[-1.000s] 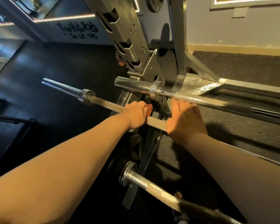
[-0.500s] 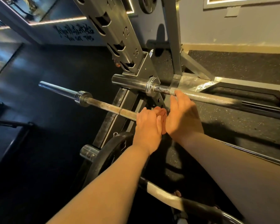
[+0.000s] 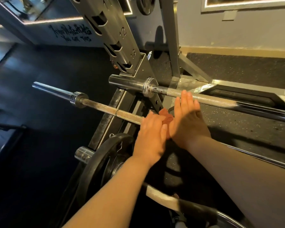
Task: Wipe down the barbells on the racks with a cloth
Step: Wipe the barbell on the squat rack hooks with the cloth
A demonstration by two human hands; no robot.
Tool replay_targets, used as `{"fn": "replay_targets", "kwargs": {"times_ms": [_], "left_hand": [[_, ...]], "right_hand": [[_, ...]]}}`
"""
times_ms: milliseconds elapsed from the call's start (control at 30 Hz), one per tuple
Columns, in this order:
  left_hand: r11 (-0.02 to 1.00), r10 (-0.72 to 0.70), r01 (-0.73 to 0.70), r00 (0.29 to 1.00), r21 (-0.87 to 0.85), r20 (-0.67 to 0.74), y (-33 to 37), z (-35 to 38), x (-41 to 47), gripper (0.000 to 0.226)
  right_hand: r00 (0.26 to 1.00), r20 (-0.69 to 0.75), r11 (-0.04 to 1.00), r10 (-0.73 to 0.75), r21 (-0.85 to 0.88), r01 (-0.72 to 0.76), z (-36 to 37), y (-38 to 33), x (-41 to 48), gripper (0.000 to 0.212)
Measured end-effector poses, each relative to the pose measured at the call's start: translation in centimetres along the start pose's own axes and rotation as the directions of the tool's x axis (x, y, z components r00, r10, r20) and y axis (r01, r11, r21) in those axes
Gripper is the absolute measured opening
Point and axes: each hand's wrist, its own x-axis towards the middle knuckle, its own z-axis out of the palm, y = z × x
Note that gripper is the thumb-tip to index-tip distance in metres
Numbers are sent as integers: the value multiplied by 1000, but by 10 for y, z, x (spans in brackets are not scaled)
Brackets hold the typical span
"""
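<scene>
The left hand (image 3: 150, 135) has its grip curled over the cloth (image 3: 166, 116), which is bunched red at frame centre on the middle bar (image 3: 105, 108). The right hand (image 3: 187, 119), touching it, is spread flat with straight fingers, tips on the upper bar (image 3: 212, 100). The step looks like wiping the middle bar's knurled shaft. The next move likely calls for sliding the cloth left toward the collar (image 3: 77, 99), since the right hand and the rack (image 3: 115, 30) crowd the other way. Leftward the shaft runs bare over dark floor (image 3: 39, 145). Below, a plate (image 3: 92, 163) sits near the left wrist.
</scene>
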Motion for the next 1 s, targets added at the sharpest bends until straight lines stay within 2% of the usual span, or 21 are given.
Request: {"fn": "replay_targets", "kwargs": {"times_ms": [33, 100, 200, 300, 367, 467, 567, 700, 767, 900, 967, 1000], "left_hand": [[999, -13, 13, 1000, 32, -7, -7, -6, 2, 39], [990, -143, 144, 986, 8, -89, -20, -15, 16, 43], [954, -299, 298, 927, -38, -228, -17, -11, 33, 42], [974, -221, 202, 941, -98, -257, 10, 17, 21, 30], [974, -179, 143, 959, -173, -217, 22, 30, 7, 25], [992, -68, 55, 991, -114, -113, 11, 28, 1, 33], [997, 3, -3, 1000, -78, -2, -1, 13, 0, 30], [998, -20, 19, 1000, -54, -21, -2, 9, 1, 26], [996, -40, 34, 996, -82, -74, 4, 13, 0, 22], [959, -248, 200, 935, -200, -254, 33, 33, 5, 24], [946, -293, 238, 918, -219, -268, 51, 46, 7, 31], [952, -271, 224, 933, -210, -235, 61, 53, 6, 35]], "right_hand": [[1000, -9, 1000, -4, 8, 4, -2, 0, 0, 78], [999, -40, 1000, -21, 22, 22, -4, 1, -1, 77], [995, -95, 999, -29, 23, 31, -1, 2, -1, 76], [991, -134, 999, -29, 40, 34, 2, 2, 1, 75], [992, -118, 996, -35, 78, 45, 4, 3, 3, 79], [996, -90, 996, -18, 81, 25, 10, 6, 9, 73], [998, -54, 1000, -12, 8, 13, 4, 11, 8, 73], [992, -121, 999, 29, 32, -26, -18, 45, -27, 77], [995, -93, 997, 42, 63, -36, -23, 68, -49, 75], [999, -37, 999, 37, 21, -37, -20, 74, -54, 75], [997, -48, 999, 53, -6, -53, -16, 67, -48, 78], [997, -38, 998, 60, -11, -61, -16, 67, -45, 78]]}}
